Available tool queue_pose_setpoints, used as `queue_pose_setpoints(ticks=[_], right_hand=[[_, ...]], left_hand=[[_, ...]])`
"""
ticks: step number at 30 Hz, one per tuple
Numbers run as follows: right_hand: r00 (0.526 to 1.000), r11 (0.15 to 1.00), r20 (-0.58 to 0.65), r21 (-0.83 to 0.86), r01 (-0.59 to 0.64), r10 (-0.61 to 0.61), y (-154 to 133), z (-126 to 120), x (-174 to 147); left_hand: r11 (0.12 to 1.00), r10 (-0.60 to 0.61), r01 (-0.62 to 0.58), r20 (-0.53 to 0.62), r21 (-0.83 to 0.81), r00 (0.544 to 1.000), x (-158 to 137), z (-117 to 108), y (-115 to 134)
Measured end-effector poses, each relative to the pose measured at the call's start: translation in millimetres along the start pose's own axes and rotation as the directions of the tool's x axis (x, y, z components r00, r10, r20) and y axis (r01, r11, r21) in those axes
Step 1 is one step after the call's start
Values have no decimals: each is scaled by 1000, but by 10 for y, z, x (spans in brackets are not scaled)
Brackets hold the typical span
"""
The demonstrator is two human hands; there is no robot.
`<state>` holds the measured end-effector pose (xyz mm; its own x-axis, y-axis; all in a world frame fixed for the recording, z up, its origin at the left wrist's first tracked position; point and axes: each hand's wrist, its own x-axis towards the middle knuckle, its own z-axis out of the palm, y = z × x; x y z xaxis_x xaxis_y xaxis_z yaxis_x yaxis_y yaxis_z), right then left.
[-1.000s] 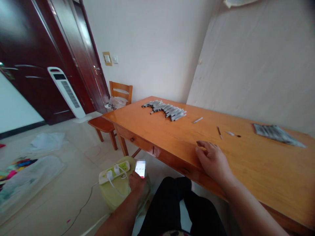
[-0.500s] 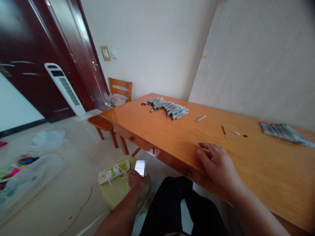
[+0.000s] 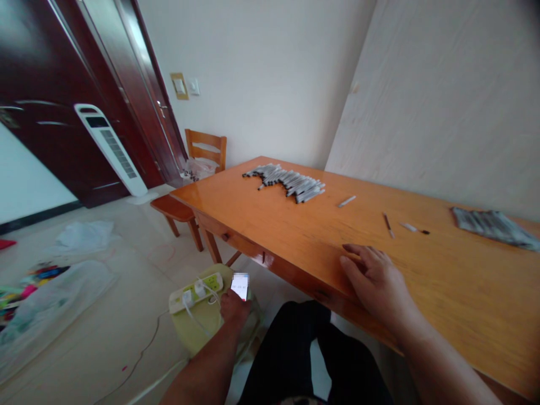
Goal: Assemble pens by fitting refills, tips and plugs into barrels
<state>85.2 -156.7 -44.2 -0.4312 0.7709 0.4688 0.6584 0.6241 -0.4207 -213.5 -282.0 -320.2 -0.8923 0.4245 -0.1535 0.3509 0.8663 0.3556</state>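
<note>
My left hand (image 3: pixel 234 306) is closed around the lower end of a phone (image 3: pixel 239 287) with a lit screen, above a pale green stool (image 3: pixel 189 329). My right hand (image 3: pixel 373 275) rests on the near edge of the wooden table (image 3: pixel 236 197), fingers spread and holding nothing. Farther back on the table lies a row of many pens (image 3: pixel 289 181) with dark ends. One single pen (image 3: pixel 346 201) lies apart from them. Beyond my right hand are a brown-ended pen (image 3: pixel 388 225) and a white piece with a black tip (image 3: pixel 414 228).
A clear bag of pens (image 3: pixel 491 226) lies at the table's right. A power strip (image 3: pixel 196 292) with plugs sits on the stool, its cord trailing over the floor. A chair (image 3: pixel 205 147) holding a plastic bag stands past the table's far left end. Plastic bags (image 3: pixel 54 304) lie on the floor.
The view has shifted slightly. Both hands keep their places, the left at the phone and the right on the table edge. Nothing on the table has visibly moved.
</note>
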Motion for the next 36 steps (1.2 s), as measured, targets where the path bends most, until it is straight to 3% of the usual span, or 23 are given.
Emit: queue_pose_setpoints(ticks=[36], right_hand=[[1000, 1000, -20, 13, 3, -3, 6, -5, 4]], left_hand=[[991, -24, 28, -32, 127, 999, -143, -46, -18]])
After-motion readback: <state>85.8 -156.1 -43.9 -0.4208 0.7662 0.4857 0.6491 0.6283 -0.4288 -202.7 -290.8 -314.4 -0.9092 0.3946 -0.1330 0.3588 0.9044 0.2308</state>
